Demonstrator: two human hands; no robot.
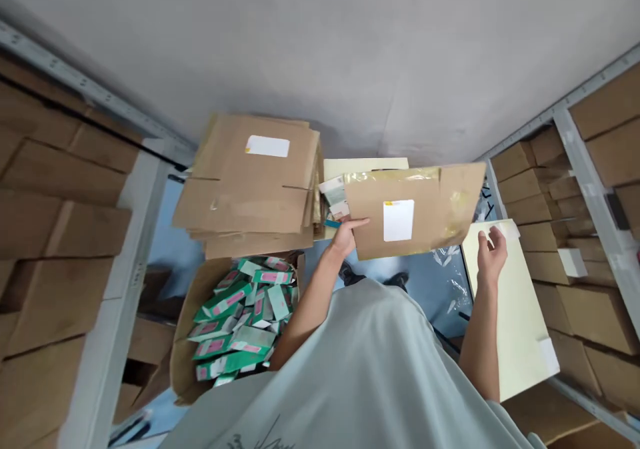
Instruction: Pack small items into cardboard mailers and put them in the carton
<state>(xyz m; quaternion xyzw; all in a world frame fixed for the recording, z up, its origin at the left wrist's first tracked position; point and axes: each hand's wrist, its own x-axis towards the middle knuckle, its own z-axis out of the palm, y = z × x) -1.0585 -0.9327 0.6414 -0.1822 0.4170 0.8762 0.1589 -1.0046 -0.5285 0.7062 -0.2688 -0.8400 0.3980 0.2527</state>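
My left hand [346, 237] grips the left edge of a flattened cardboard box [430, 217], its index finger lying along the front face. The cardboard carries a white label and strips of shiny tape, and it is held up in front of me. To the right, my right hand [492, 254] is raised with fingers apart and slightly curled, touching nothing, above a pale yellow board [520, 329]. Left of the held piece, a stack of flattened cardboard boxes [245, 189] lies with a white label on its top sheet. Small printed packs [336, 194] show partly behind the held cardboard.
An open carton [183, 349] full of green and white small boxes [240, 315] stands at my left. Shelves with brown cartons [65, 235] rise on the left, and more cartons [575, 302] fill the right rack. A grey wall [350, 55] closes the far side. Plastic scraps [453, 272] litter the blue floor.
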